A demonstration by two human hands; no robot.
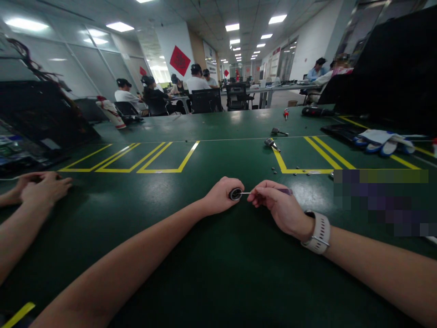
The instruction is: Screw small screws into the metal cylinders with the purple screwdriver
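Landmark: the dark round-ended part (235,194), held just over the green bench (191,282).

Nearest: the right wrist, wearing a pale watch (317,233), lies right of the landmark. Left hand (223,196): fingers wrapped closed around the landmark, its round end facing the right hand. Right hand (273,200): thumb and fingers pinched closed on a slim purple-handled screwdriver (287,192), whose thin metal shaft runs to the landmark's round end. Depth of the tip: cannot tell.

Progress (judged): work on the landmark looks under way, not finished, since tool and part are both gripped and meet. Whether anything has come loose or been fitted cannot be told.

Well left of the landmark: another person's hands (44,189).

Beyond the landmark, to its right: small loose pieces (304,171) by the yellow tape (280,161), joined to nothing. Whether they belong to the landmark: unclear. Farther along that side: two dark metal parts, one (271,145) nearer, one (279,132) behind, neither in hand; then blue-and-white gloves (385,141) far right, and a small red-handled item (286,114) behind.
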